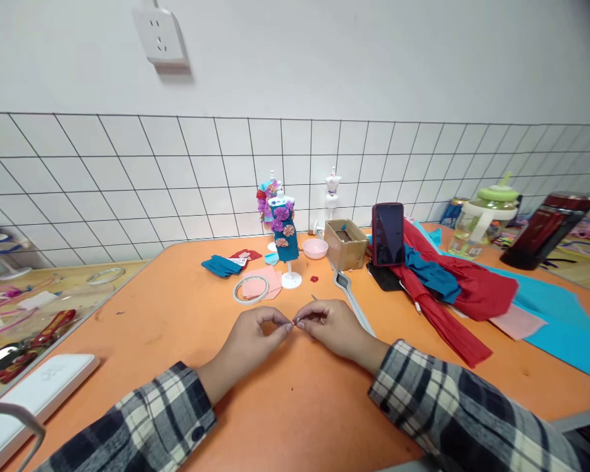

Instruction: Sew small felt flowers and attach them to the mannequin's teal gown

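My left hand (pixel 255 334) and my right hand (pixel 338 328) meet over the middle of the orange table, thumb and forefinger of each pinched together. Between the fingertips shows a tiny red piece (pixel 295 323), too small to make out fully. A thin pointed tip (pixel 314 297) sticks out behind my right hand; what it belongs to is hidden. Just beyond lies a small red paper flower (pixel 314 279). Farther back stands a mini dress form (pixel 286 239) in a blue dress with purple and peach flowers. Left of it, a roll of tape (pixel 250 289) rests on pink paper (pixel 271 280).
A pink bowl (pixel 315 248), cardboard box (pixel 353 242) and propped phone (pixel 388 234) stand at the back. Red crepe paper (pixel 476 282) and blue sheets (pixel 555 308) cover the right side. A dark red flask (pixel 545 229) is far right, a white power bank (pixel 44 400) near left.
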